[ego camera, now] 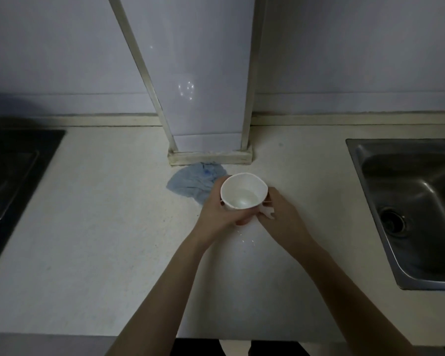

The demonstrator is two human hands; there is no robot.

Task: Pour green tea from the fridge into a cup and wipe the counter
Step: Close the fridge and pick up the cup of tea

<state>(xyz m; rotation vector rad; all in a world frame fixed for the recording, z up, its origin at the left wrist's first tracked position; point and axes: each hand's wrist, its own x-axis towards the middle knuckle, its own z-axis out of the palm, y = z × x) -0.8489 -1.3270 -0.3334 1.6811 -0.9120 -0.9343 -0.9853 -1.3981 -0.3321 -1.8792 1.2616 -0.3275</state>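
- Gripped in the left hand, fingers curled round its near wall: a white cup, a little pale liquid at the bottom.
- Pressed to the cup's right side: the right hand, fingers curled, a white paper flap showing between them; part of the cup or not, impossible to tell.
- Resting on the table or lifted off it: cannot tell.
- Just behind the cup, by the left hand: a crumpled blue cloth, far end at the foot of a white pillar.
- Leftward, a wide stretch of table as far as a dark stove top.
- Rightward, a shorter stretch up to the rim of a steel sink, well apart from the cup.
- Near table edge under the forearms.
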